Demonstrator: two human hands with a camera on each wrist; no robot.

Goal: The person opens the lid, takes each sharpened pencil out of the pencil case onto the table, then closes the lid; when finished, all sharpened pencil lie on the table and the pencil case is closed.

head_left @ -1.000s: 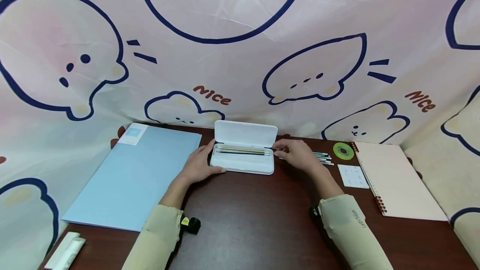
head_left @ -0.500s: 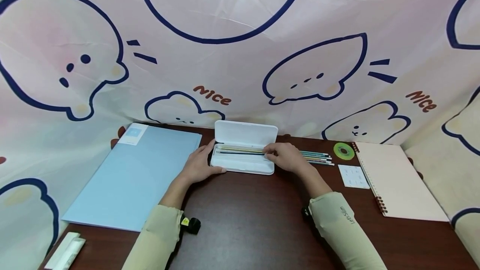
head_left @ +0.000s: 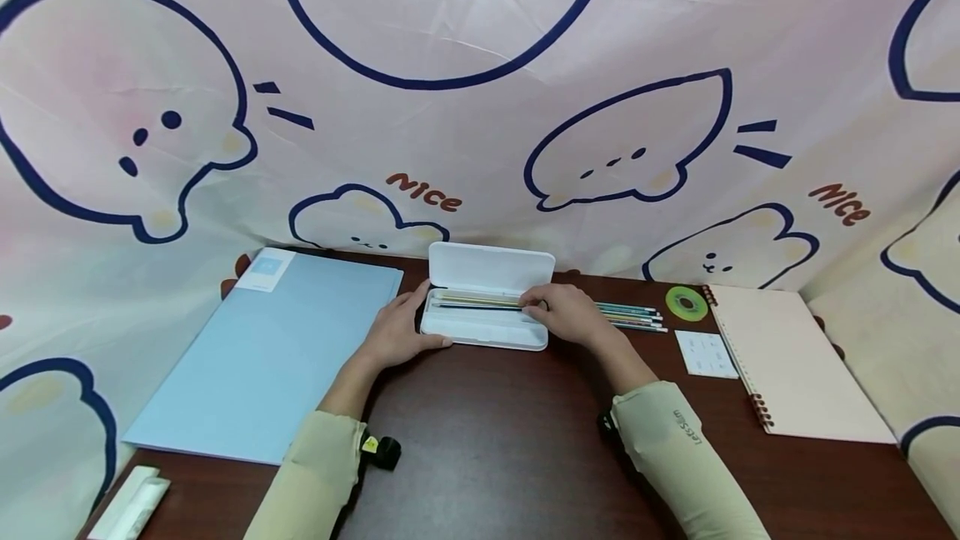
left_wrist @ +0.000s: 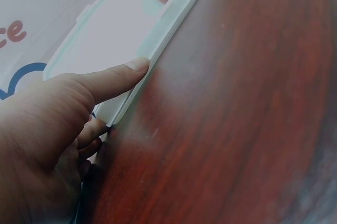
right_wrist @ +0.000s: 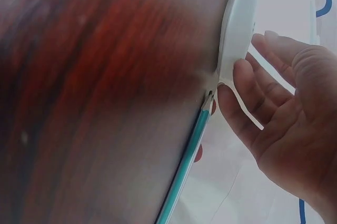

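An open white pencil case (head_left: 483,336) lies on the dark wooden table with its lid raised at the back. Inside it are several pencils (head_left: 480,303), laid lengthwise. My left hand (head_left: 396,330) holds the case at its left end. In the left wrist view the thumb (left_wrist: 118,79) presses the front rim and the other fingers bend around the end. My right hand (head_left: 566,311) reaches over the case's right end, thumb and forefinger pinching at the right end of a pencil. Glare in the right wrist view hides the pencil at those fingertips (right_wrist: 258,39).
Several more pencils (head_left: 633,317) lie right of the case, partly behind the right hand. Further right are a green disc (head_left: 686,303), a small white card (head_left: 707,354) and a spiral notebook (head_left: 806,365). A blue folder (head_left: 277,357) and white packets (head_left: 131,502) lie left. Printed cloth hangs behind.
My right hand has moved left, from beside the case's right end to over its inside, uncovering more of the loose pencils. My left hand has stayed on the case.
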